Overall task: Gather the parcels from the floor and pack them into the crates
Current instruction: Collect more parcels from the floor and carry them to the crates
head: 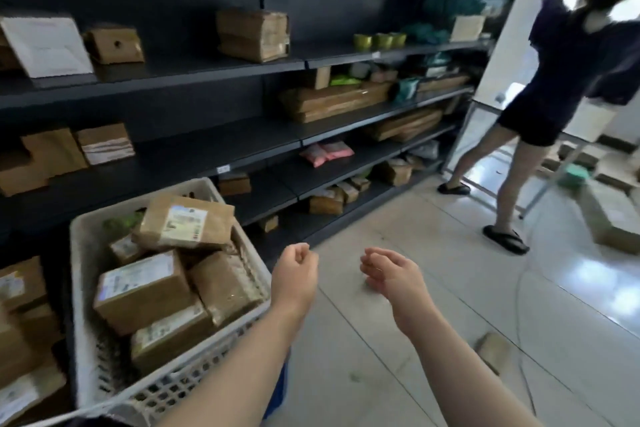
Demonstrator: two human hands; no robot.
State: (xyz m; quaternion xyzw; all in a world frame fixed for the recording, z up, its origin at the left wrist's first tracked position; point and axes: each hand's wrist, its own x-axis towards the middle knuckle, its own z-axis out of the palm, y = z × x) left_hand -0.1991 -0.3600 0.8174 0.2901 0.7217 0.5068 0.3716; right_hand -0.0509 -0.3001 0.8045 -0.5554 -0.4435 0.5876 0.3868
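**Both your hands empty beside a heaped crate**

Your left hand (294,276) and right hand (393,276) hang over the tiled floor (398,204), fingers loosely curled, holding nothing. At your left, a white crate (80,263) is heaped with brown parcels (142,289). One small parcel (492,350) lies on the floor just right of your right forearm. More boxes (613,218) lie farther off, near another person (547,80). Dark shelves (207,139) line the left.
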